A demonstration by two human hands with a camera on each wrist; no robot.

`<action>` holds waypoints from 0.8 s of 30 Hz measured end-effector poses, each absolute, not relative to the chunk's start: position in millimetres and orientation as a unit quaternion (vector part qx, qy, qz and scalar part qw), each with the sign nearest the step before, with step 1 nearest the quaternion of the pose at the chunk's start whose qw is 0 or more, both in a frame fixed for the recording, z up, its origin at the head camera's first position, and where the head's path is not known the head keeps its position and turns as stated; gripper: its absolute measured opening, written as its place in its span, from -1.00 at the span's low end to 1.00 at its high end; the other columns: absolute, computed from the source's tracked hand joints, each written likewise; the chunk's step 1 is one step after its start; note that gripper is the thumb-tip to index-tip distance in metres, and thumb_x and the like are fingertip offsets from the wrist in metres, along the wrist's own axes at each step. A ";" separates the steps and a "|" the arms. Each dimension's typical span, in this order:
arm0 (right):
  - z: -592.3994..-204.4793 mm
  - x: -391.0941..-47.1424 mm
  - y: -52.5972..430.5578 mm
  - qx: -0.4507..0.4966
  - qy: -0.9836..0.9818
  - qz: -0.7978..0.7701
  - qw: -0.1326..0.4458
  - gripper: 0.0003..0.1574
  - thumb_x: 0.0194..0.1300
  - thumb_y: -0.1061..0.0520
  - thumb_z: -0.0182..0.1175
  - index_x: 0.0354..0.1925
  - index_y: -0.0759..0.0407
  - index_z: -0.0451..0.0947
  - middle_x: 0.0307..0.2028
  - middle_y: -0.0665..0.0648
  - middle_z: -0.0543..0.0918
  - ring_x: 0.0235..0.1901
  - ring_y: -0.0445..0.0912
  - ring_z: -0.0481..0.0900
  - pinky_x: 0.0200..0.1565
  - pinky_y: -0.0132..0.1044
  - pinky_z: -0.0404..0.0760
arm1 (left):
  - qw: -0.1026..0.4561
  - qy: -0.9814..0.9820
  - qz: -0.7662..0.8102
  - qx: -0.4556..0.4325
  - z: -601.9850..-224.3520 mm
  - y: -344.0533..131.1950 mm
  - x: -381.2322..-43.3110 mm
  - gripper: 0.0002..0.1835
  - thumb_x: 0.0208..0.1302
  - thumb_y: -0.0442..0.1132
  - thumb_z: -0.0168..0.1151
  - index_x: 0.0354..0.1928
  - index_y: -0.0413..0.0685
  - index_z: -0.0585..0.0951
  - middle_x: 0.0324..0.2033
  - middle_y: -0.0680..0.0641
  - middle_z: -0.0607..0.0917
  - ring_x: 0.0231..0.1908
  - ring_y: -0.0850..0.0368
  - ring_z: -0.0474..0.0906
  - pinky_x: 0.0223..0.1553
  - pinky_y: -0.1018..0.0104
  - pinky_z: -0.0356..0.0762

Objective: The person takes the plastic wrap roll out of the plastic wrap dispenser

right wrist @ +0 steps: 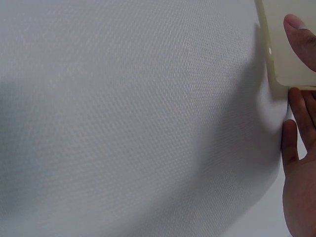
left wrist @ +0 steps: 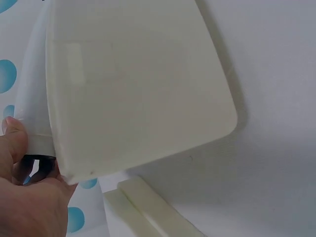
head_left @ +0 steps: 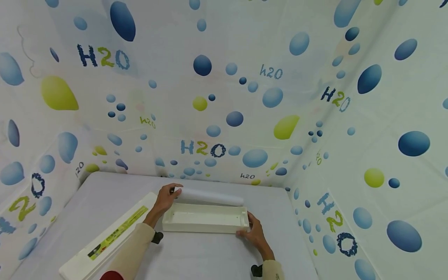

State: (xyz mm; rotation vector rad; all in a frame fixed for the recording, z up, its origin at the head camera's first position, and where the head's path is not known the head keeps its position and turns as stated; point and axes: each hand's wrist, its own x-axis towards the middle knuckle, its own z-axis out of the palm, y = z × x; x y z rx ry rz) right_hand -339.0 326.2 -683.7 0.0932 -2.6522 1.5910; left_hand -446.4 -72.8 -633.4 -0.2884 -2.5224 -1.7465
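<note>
My left hand (head_left: pixel 166 199) holds the left end of a white roll (head_left: pixel 211 196), which looks like wrapping film. The left wrist view shows a dark hollow at the roll's end, with the fingers (left wrist: pixel 7 143) around it. Just in front of the roll is a long cream box (head_left: pixel 206 228), its top uncovered and its inside facing up. My right hand (head_left: pixel 256 233) grips the box's right end. In the right wrist view the thumb (right wrist: pixel 302 43) lies over the box's face and the other fingers are at its end. The roll lies along the box's far long side.
A long white lid-like piece (head_left: pixel 78 259) with a green and yellow label (head_left: pixel 118 232) lies slantwise on the left, partly behind my left forearm. A white cloth covers the table (head_left: pixel 203 256). Printed sheets (head_left: pixel 224 97) with blue and green drops rise behind and at both sides.
</note>
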 end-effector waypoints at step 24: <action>-687.3 -338.9 326.5 0.050 -0.876 0.478 0.050 0.20 0.06 0.19 0.71 0.55 0.44 0.36 0.40 0.45 0.61 0.36 0.36 0.61 0.39 -0.03 0.63 | 0.004 -0.854 -0.508 -0.113 -644.5 -77.9 -456.5 -0.73 0.53 -0.46 0.27 0.13 -0.55 0.70 -0.21 -0.48 0.70 -0.35 0.04 0.49 -0.20 0.23 0.55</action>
